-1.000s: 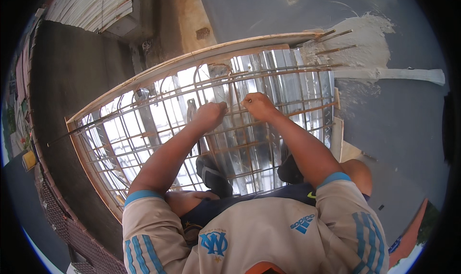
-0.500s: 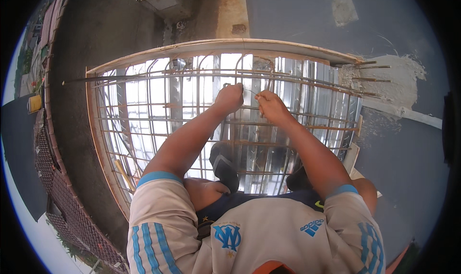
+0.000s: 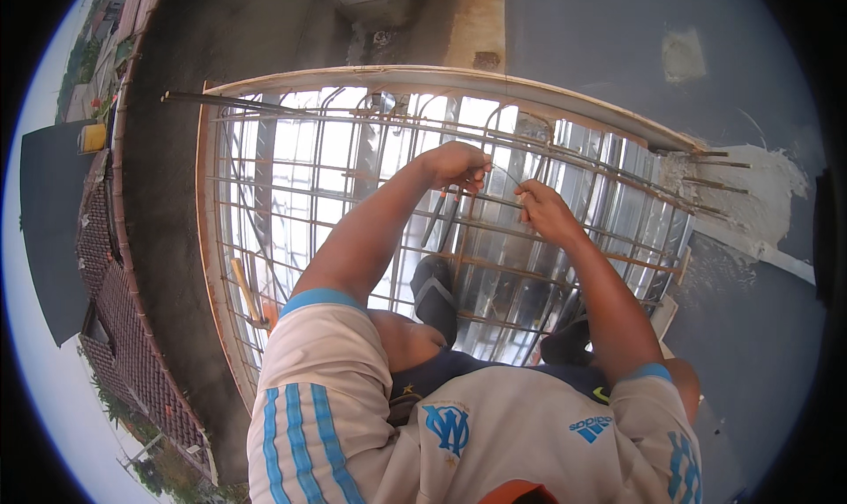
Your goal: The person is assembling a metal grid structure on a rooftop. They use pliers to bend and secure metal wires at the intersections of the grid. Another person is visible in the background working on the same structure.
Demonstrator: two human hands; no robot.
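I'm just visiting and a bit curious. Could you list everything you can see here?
Thin wire: one, dark, stretched between the hands
Steel bars: many, rusty brown and grey, crossing in a grid
Two-handled tool: one, dark, just below the left hand
Metal sheets: several, silver, beneath the grid
Wooden boards: several, light brown, around the grid
Wooden handle: one, yellowish, grid's left side
Yellow container: one, far left
Tiled roof: one, reddish brown, left
Shirt: one, cream and blue, bottom
Shoes: two, dark, on the grid area
Left hand, right hand: bare, centre
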